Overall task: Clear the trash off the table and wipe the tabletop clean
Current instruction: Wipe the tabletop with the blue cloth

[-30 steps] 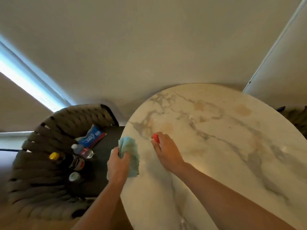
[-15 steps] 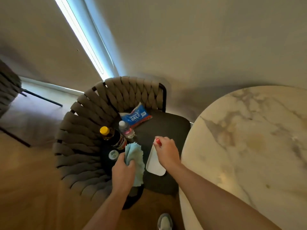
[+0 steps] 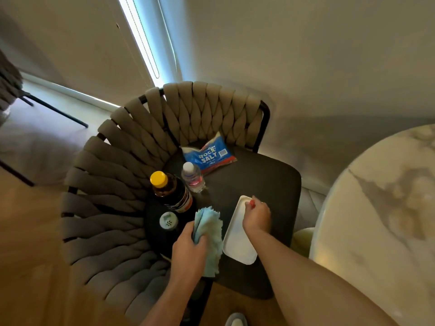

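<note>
Since a second ago the view has swung off the marble desk (image 3: 386,208) to the woven chair (image 3: 122,184) beside it, and both hands have moved over the chair's dark seat. The left hand (image 3: 188,252) grips a bunched light-blue cloth (image 3: 208,231), fingers curled round it, at about 6 o'clock of the seat. The right hand (image 3: 256,216), just to its 3 o'clock, pinches a small red item (image 3: 252,203) at its fingertips above the far end of a white tray (image 3: 235,241) lying on the seat; what the item is cannot be told. At 10 o'clock of the cloth stands a dark bottle with a yellow cap (image 3: 169,191), a clear water bottle (image 3: 192,177) just beside it, and a shaker lid (image 3: 168,220) below. A blue rock salt bag (image 3: 208,156) lies at 12 o'clock against the chair back. The desk sits at 3 o'clock, with only its curved edge in view.
</note>
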The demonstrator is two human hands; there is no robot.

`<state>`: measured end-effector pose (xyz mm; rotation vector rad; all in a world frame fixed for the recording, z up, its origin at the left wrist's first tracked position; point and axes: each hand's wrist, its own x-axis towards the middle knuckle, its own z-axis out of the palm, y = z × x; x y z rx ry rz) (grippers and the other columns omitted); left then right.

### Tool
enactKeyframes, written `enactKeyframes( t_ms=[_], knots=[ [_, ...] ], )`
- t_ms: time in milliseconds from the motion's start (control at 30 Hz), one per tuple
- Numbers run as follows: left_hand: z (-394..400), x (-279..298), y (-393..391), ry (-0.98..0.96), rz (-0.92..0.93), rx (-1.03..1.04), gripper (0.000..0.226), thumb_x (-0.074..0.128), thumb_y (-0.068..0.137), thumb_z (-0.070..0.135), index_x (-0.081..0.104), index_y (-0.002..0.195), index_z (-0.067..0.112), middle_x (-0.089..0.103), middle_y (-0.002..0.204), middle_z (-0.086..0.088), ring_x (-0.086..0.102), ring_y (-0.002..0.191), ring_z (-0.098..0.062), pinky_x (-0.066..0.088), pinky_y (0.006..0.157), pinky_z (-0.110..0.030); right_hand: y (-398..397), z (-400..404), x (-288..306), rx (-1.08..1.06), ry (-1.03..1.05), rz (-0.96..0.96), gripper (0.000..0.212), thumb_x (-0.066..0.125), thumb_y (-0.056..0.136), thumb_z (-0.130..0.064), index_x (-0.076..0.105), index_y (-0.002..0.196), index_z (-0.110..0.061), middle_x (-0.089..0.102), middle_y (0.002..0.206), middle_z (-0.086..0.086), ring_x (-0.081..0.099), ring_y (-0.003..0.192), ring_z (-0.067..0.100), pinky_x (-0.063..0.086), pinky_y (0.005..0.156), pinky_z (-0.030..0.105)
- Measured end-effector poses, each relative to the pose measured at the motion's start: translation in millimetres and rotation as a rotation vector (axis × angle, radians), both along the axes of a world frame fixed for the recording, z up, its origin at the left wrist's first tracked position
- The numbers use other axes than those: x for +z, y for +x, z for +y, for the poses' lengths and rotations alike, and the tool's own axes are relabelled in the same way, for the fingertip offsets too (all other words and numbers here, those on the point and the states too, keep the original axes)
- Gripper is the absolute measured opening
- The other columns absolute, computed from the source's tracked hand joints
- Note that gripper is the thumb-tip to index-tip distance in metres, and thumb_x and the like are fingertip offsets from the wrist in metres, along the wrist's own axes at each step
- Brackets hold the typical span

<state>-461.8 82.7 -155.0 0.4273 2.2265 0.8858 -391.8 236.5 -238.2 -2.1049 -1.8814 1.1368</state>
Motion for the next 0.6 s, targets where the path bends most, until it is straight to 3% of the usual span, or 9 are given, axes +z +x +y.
enactKeyframes(
  t_ms=[200,333,467,533,600],
  knots=[
    [-13.4,1.8,-8.5,0.002,-0.009,0.014,0.027,0.054,0.093,0.017,0.057,0.116,0.029,0.064,0.088,0.011,0.062,0.077,-0.003,0.047,0.060,-0.017,-5.7,-3.2,0.2,0.010,-0.033,-0.029,0.051,0.047,0.100,-0.027,0.033,0.149,-0.022,0.043,0.146,0.006,0.048,0.129,0.024,0.046,0.100,0.035],
    [-13.4,32.1,-5.6,0.037,-0.057,0.102,0.026,0.053,0.095,0.021,0.055,0.121,0.023,0.064,0.095,0.002,0.065,0.080,-0.014,0.051,0.058,-0.028,-13.8,-19.5,57.7,0.026,-0.114,0.107,0.064,0.055,0.096,-0.032,0.024,0.152,-0.026,0.029,0.155,0.004,0.032,0.141,0.024,0.038,0.108,0.039],
    [-3.1,69.0,19.2,0.049,-0.131,0.043,0.026,0.062,0.089,0.035,0.059,0.107,0.016,0.066,0.096,-0.012,0.063,0.080,-0.027,0.050,0.068,-0.039,36.2,-25.9,154.1,0.139,0.078,0.407,0.054,0.055,0.094,-0.036,0.039,0.144,-0.028,0.041,0.145,-0.004,0.041,0.132,0.013,0.038,0.108,0.027],
    [15.4,93.6,43.2,0.024,-0.171,-0.002,0.029,0.069,0.084,0.037,0.059,0.103,0.017,0.067,0.097,-0.014,0.064,0.080,-0.029,0.051,0.070,-0.042,88.6,-20.8,192.2,0.130,0.198,0.394,0.049,0.053,0.095,-0.038,0.041,0.142,-0.031,0.043,0.141,-0.011,0.041,0.128,0.005,0.033,0.100,0.012],
    [39.2,117.4,66.6,0.019,-0.180,-0.096,0.025,0.068,0.086,0.033,0.056,0.103,0.020,0.065,0.096,-0.010,0.064,0.081,-0.028,0.052,0.071,-0.043,146.6,-14.2,215.9,0.079,0.274,0.332,0.047,0.053,0.095,-0.038,0.043,0.141,-0.031,0.045,0.139,-0.013,0.040,0.128,0.003,0.027,0.100,0.011]
  ],
)
